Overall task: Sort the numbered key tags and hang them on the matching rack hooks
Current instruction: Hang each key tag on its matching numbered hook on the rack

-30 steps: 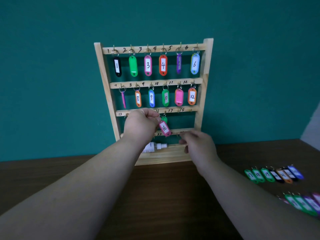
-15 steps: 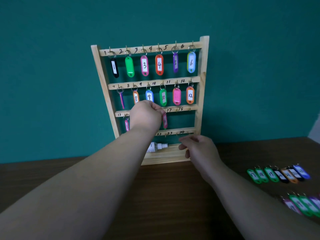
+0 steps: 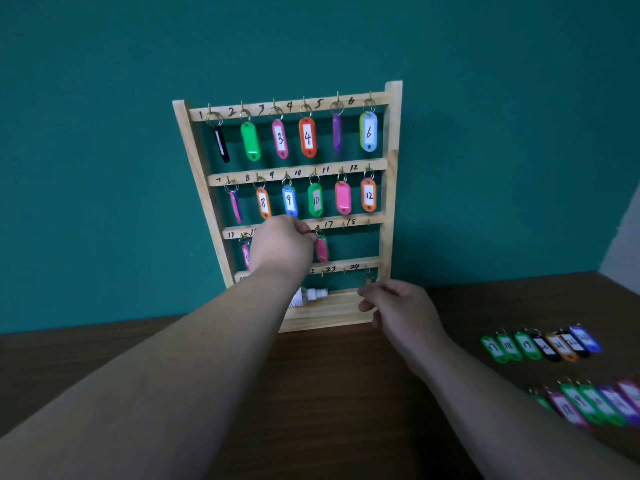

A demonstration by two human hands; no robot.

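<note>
Teal wall backs the rack (image 3: 389, 202). Left hand (image 3: 282, 247) pinches the pink tag (image 3: 322, 249)'s ring; seat it fully. Right hand (image 3: 398, 308) hangs loose, holding nothing.

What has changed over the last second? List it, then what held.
The left hand lifted the pink tag from a slanted dangle up to the third-row hooks, where it now hangs edge-on with the fingers at its ring. The right hand stayed near the rack base; the other tags did not move.
</note>
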